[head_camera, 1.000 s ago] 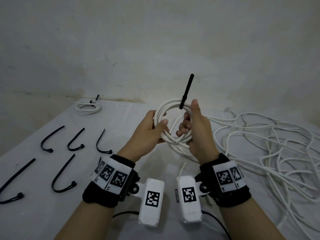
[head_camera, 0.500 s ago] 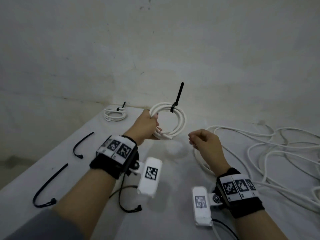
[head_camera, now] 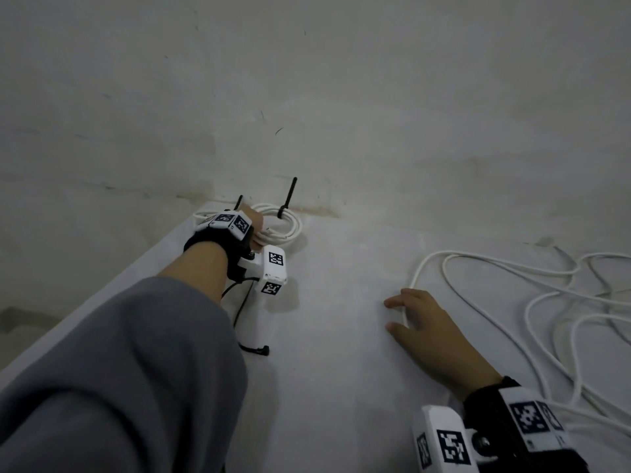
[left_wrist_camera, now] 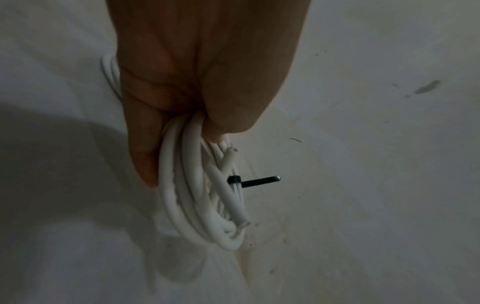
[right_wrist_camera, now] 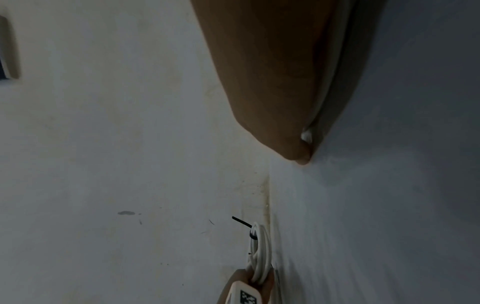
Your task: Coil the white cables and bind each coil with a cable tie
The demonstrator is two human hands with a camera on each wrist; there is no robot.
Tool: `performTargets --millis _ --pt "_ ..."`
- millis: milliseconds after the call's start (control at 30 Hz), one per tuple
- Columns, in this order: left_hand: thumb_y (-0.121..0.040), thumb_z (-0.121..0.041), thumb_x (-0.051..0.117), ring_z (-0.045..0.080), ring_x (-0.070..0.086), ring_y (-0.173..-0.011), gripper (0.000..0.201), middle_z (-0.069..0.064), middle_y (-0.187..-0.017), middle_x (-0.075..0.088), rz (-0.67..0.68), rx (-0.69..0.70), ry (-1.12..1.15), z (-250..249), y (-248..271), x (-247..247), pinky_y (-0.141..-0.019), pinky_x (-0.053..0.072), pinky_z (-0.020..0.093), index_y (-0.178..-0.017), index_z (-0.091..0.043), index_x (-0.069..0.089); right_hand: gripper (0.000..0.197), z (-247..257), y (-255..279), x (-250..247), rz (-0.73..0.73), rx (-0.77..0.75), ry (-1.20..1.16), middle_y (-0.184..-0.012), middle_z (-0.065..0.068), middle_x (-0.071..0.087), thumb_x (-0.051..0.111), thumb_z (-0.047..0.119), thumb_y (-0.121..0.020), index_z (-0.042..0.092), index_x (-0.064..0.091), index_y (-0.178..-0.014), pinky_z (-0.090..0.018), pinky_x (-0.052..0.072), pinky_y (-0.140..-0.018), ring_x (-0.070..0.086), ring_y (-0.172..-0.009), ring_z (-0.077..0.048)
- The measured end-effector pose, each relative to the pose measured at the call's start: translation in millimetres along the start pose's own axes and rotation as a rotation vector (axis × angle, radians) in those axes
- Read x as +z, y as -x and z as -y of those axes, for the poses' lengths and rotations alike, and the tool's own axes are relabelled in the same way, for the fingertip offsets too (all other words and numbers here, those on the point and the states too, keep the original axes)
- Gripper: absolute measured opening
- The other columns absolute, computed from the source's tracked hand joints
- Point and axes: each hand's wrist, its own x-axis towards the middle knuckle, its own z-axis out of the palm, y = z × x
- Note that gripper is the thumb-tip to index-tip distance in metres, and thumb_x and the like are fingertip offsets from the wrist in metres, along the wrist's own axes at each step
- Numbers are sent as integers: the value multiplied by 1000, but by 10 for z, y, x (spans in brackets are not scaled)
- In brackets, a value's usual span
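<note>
**Fig.** Left hand [head_camera: 255, 218] grips the finished zip-tied cable coil [head_camera: 297, 228], upper centre, apparently setting it down. Right hand [head_camera: 430, 332], fingers extended, presses the loose cable [head_camera: 412, 281], not yet coiled.

Dim, flat light; soft shadows, wide-angle distortion.
</note>
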Motion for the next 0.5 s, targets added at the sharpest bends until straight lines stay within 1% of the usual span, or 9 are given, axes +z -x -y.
performTargets --millis 67,100,167,200,267,333,400,433,500 --pt "-88 -28 63 18 55 -73 19 -2 -69 52 6 -44 -98 25 -124 4 -57 42 4 -98 -14 57 26 -5 -8 6 -6 -17 3 -123 13 39 63 24 -89 29 56 -114 -42 24 -112 41 -128 -14" --pt "-89 -28 61 19 57 -76 26 1 -76 57 -8 20 -31 19 -172 30 -57 42 3 -106 -9 59 26 -5 -13 7 -11 -28 1 -120 14 39 64 23 -89 31 55 -112 -40 25 -112 41 -127 -13" --pt "-94 -23 53 20 61 -81 42 10 -100 61 -26 105 259 -14 -210 42 -64 52 14 -127 3 51 26 -7 -28 17 -27 -52 -2 -117 13 41 66 20 -87 31 55 -108 -36 29 -108 44 -125 -14" --pt "-97 -16 48 16 58 -72 42 10 -99 56 -44 80 407 -15 -179 74 -53 51 14 -133 5 44 27 -4 -32 21 -34 -60 -1 -116 12 42 67 19 -86 30 57 -108 -34 30 -107 45 -123 -15" --pt "-98 -13 45 9 45 -61 46 1 -82 45 -130 91 369 -96 -163 123 -38 42 9 -139 6 34 27 -5 -36 27 -42 -68 2 -115 11 44 68 17 -85 27 59 -109 -33 31 -105 47 -122 -17" --pt "-96 -35 51 16 50 -70 63 0 -79 44 -138 69 264 -87 -229 119 -53 47 10 -140 5 31 28 -2 -37 25 -47 -73 7 -114 10 45 69 16 -84 24 61 -109 -31 31 -103 48 -120 -18" --pt "-83 -67 51 30 54 -108 99 17 -113 56 -92 78 145 -92 -334 114 -90 46 29 -144 6 22 29 6 -34 15 -50 -70 5 -113 9 46 70 15 -83 21 63 -110 -26 31 -99 49 -119 -18" --pt "-72 -80 48 36 49 -119 116 23 -130 51 -59 82 117 -99 -331 92 -99 42 39 -145 5 19 29 9 -37 14 -51 -70 3 -113 9 46 70 15 -83 21 63 -111 -24 31 -96 49 -118 -18" --pt "-46 -95 42 38 50 -121 138 23 -136 48 -34 106 110 -99 -311 65 -102 41 46 -144 2 25 30 11 -37 12 -55 -73 11 -113 9 46 70 15 -83 21 64 -111 -20 29 -93 49 -117 -17"
